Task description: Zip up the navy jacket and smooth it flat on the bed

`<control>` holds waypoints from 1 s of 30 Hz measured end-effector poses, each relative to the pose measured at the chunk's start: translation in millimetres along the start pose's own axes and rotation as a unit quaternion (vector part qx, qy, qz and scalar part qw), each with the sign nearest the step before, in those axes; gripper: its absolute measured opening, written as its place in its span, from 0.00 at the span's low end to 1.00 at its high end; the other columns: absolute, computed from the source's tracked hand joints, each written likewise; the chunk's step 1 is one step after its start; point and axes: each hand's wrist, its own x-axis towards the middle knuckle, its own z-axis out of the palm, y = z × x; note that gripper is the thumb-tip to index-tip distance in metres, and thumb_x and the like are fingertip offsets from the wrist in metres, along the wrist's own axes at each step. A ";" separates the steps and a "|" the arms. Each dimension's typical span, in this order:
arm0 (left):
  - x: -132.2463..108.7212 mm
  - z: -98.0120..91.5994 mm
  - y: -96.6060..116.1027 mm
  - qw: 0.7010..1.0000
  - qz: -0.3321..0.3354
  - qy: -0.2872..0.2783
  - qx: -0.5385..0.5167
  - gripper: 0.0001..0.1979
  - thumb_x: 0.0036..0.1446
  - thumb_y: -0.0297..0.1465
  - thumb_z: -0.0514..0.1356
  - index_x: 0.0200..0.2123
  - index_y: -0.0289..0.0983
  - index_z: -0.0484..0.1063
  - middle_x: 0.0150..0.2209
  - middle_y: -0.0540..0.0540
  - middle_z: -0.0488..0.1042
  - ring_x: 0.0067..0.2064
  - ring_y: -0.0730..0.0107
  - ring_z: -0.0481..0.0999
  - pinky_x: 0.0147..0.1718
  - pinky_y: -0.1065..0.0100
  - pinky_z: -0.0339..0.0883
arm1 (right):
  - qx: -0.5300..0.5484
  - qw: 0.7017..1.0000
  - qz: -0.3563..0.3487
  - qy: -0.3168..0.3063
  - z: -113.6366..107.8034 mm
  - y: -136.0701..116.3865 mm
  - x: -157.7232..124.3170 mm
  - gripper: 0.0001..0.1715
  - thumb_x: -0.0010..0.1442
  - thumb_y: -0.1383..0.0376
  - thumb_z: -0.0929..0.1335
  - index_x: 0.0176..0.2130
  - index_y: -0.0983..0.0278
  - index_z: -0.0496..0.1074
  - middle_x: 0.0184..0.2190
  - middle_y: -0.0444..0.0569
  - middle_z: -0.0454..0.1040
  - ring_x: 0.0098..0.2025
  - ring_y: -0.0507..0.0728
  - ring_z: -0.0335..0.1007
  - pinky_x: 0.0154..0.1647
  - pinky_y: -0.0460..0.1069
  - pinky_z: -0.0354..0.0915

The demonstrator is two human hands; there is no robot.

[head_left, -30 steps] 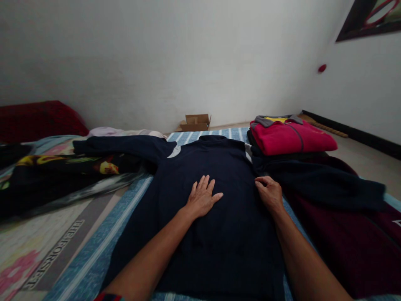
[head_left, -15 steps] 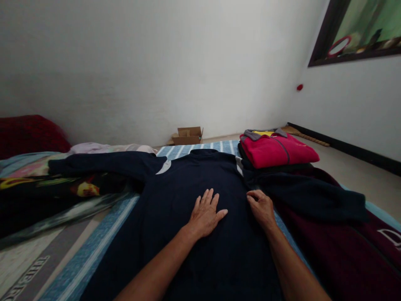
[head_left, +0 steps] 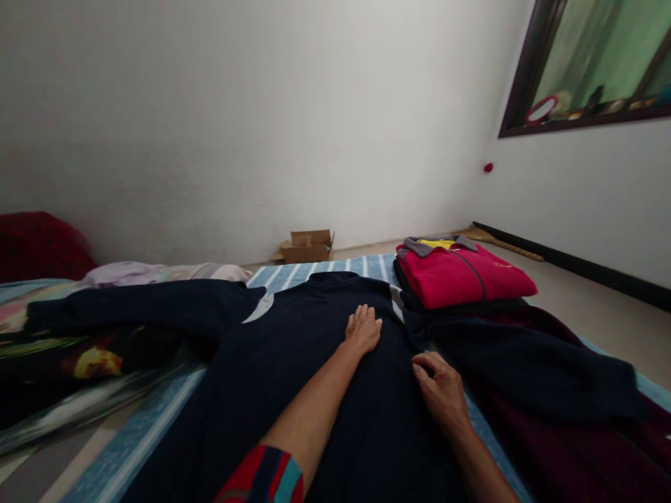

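A navy long-sleeved top (head_left: pixel 293 363) with pale shoulder patches lies spread out, collar away from me, sleeves out to both sides. My left hand (head_left: pixel 364 328) rests palm down on its upper chest, right of the middle; the fingers are slightly bent and hold no visible fold. At the top's right side edge, below the sleeve, my right hand (head_left: pixel 441 391) has thumb and fingers closed on the fabric. The fingertips partly hide the pinched edge.
A pink folded garment (head_left: pixel 466 276) tops a stack at the right. A maroon garment (head_left: pixel 556 440) lies under the right sleeve. Dark patterned cloth (head_left: pixel 99 360) is at the left, over a blue striped sheet (head_left: pixel 141 447). A cardboard box (head_left: pixel 309 248) stands by the wall.
My left hand has slid forward and right over the chest, its fingers now more bent than before. My right hand stays at the side edge. The view has tilted up slightly.
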 end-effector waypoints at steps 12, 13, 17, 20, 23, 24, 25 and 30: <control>61.1 18.7 6.8 0.997 0.016 0.076 0.007 0.23 0.62 0.36 0.41 0.56 0.30 0.56 0.62 0.33 0.52 0.64 0.57 0.47 0.58 0.56 0.44 | -0.008 1.000 -0.017 0.001 6.4 0.6 0.4 0.09 0.53 0.68 0.62 0.28 0.60 0.72 0.30 0.47 0.73 0.35 0.56 0.70 0.38 0.47 0.63; 62.9 19.0 7.5 0.997 0.013 0.079 0.007 0.23 0.62 0.36 0.42 0.56 0.29 0.57 0.62 0.33 0.52 0.64 0.57 0.47 0.58 0.56 0.45 | -0.006 1.000 -0.012 0.000 6.5 -0.2 -0.4 0.09 0.53 0.68 0.62 0.28 0.60 0.71 0.30 0.47 0.73 0.35 0.56 0.70 0.38 0.48 0.63; 68.8 18.3 9.9 0.997 0.005 0.081 0.005 0.23 0.62 0.38 0.44 0.54 0.29 0.59 0.61 0.33 0.55 0.63 0.56 0.50 0.58 0.57 0.46 | 0.000 1.000 -0.002 -0.006 6.8 -1.4 -2.2 0.09 0.54 0.67 0.62 0.28 0.60 0.71 0.30 0.47 0.72 0.35 0.56 0.69 0.38 0.48 0.62; 70.4 13.1 10.0 0.997 0.003 0.081 0.000 0.21 0.60 0.38 0.46 0.51 0.30 0.63 0.58 0.34 0.59 0.61 0.57 0.55 0.56 0.58 0.49 | 0.002 1.000 -0.003 0.000 7.2 -0.8 -1.3 0.09 0.53 0.67 0.62 0.27 0.60 0.71 0.30 0.47 0.72 0.35 0.56 0.69 0.39 0.48 0.62; 68.9 1.7 11.9 0.996 0.006 0.088 -0.010 0.16 0.59 0.36 0.49 0.45 0.32 0.67 0.52 0.36 0.66 0.57 0.58 0.62 0.53 0.59 0.56 | -0.001 1.000 -0.002 0.004 7.2 -2.6 1.1 0.09 0.53 0.69 0.62 0.28 0.61 0.71 0.29 0.47 0.72 0.35 0.56 0.69 0.39 0.48 0.62; 67.7 -3.3 14.4 0.996 0.008 0.093 -0.014 0.15 0.58 0.34 0.49 0.43 0.33 0.68 0.50 0.37 0.69 0.54 0.59 0.65 0.51 0.60 0.58 | -0.002 1.000 -0.001 0.005 7.1 -3.9 2.0 0.09 0.52 0.69 0.62 0.28 0.61 0.71 0.29 0.47 0.72 0.35 0.55 0.69 0.39 0.48 0.62; 66.1 -8.6 18.4 0.995 0.009 0.101 -0.019 0.14 0.59 0.33 0.48 0.42 0.33 0.68 0.47 0.37 0.70 0.51 0.59 0.67 0.49 0.61 0.60 | -0.003 1.000 -0.001 0.006 7.0 -5.3 2.8 0.10 0.52 0.70 0.62 0.28 0.62 0.71 0.29 0.47 0.72 0.34 0.55 0.68 0.38 0.48 0.62; 46.2 -37.8 64.2 0.978 0.123 0.157 -0.058 0.13 0.60 0.31 0.46 0.39 0.38 0.69 0.42 0.44 0.73 0.46 0.67 0.71 0.46 0.68 0.61 | -0.006 0.999 -0.004 0.035 6.7 -12.0 5.0 0.11 0.52 0.71 0.61 0.28 0.62 0.72 0.29 0.47 0.72 0.34 0.54 0.68 0.38 0.48 0.62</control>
